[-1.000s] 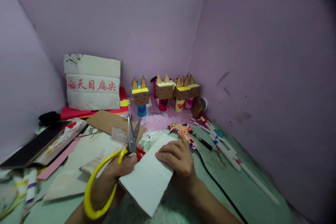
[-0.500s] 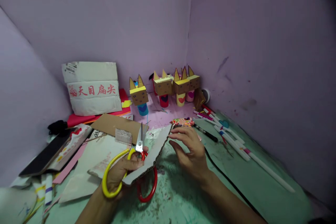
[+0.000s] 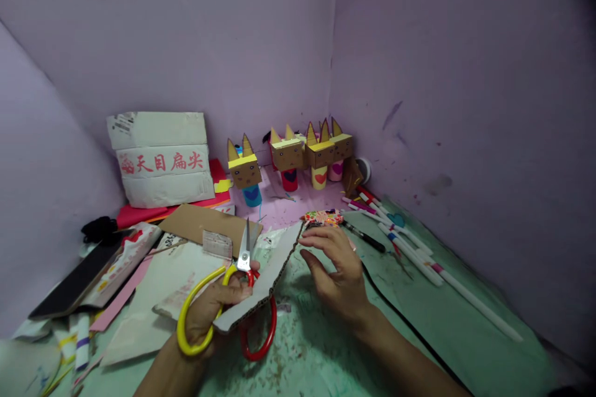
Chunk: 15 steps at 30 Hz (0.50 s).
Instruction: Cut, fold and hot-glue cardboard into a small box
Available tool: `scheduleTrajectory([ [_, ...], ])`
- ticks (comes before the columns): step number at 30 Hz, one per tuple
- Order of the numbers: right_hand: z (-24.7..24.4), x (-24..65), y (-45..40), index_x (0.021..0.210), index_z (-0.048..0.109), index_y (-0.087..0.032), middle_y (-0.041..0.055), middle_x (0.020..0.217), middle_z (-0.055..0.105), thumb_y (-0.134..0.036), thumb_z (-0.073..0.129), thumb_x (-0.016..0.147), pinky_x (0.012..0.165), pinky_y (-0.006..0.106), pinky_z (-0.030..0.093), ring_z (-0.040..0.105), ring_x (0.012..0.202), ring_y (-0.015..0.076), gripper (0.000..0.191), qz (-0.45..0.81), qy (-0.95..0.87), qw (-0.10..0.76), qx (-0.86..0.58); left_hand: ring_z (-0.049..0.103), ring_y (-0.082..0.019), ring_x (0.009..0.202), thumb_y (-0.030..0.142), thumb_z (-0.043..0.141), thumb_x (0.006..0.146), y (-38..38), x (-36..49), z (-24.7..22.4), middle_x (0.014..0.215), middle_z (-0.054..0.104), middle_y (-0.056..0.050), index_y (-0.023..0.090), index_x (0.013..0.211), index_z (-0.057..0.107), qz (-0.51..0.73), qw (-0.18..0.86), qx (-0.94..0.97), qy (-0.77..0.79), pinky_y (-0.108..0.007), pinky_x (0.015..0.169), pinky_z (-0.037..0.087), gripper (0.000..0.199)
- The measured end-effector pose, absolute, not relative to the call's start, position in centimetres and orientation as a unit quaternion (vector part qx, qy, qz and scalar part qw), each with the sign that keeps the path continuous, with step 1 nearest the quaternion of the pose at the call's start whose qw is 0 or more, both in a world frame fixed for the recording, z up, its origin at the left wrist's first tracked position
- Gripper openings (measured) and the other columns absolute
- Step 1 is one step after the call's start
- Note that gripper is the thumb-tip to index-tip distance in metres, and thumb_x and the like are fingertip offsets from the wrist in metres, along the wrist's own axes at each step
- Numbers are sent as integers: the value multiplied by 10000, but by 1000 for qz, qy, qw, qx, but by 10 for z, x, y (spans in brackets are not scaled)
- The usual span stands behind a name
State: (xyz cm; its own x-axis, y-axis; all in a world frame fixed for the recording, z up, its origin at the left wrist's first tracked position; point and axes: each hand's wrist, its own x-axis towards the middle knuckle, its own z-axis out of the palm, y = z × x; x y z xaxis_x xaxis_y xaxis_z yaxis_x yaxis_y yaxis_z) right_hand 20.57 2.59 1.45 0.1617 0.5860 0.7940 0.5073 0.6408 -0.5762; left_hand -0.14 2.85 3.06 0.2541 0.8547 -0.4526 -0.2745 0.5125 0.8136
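We grasp the scissors [image 3: 244, 258] and the white cardboard piece [image 3: 266, 283] together in our left hand [image 3: 205, 309], above the green surface [image 3: 326, 360] — our right hand [image 3: 339, 273] is loosely open at the cardboard's right edge, and we cannot tell whether it touches — while pointed-eared figures [image 3: 287, 155] stand beyond, near the wall [image 3: 209, 31]

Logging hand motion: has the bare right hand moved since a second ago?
Yes: the bare right hand has shifted rightward, judged against the red cylinder with a dark heart.
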Motion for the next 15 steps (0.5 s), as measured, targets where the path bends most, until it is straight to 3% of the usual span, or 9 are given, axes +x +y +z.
scheduleTrajectory([
  [5,13,205,25,893,637,-228,53,888,682,-78,571,793,838,400,466,626,882,220,192,67,-613,649,-446,562,-114,492,145,814,448,29,2,36,567,597,41,138,870,676,394,711,289,506,-207,498,440,445],
  [8,13,204,26,843,648,-229,41,871,683,-143,608,770,839,391,470,625,875,219,120,151,-552,672,-470,537,-98,484,156,834,437,29,6,40,553,575,61,143,899,654,395,689,323,515,-189,478,415,496],
  [11,16,202,27,845,649,-210,34,833,681,-311,692,728,701,341,526,639,761,195,160,386,-398,679,-481,536,-106,506,205,830,478,23,11,41,589,582,65,170,940,608,427,646,362,519,-197,485,420,513],
  [13,20,200,26,889,667,-183,55,843,703,-433,707,710,584,288,531,655,682,177,310,572,-318,620,-433,585,-131,615,231,811,541,18,14,41,682,625,45,184,958,585,466,590,405,520,-209,571,465,477],
  [15,22,196,22,935,696,-143,90,865,734,-469,703,720,566,268,532,686,682,182,390,695,-307,541,-361,621,-164,743,250,784,609,11,17,39,777,656,24,194,980,569,491,536,452,517,-229,676,493,432],
])
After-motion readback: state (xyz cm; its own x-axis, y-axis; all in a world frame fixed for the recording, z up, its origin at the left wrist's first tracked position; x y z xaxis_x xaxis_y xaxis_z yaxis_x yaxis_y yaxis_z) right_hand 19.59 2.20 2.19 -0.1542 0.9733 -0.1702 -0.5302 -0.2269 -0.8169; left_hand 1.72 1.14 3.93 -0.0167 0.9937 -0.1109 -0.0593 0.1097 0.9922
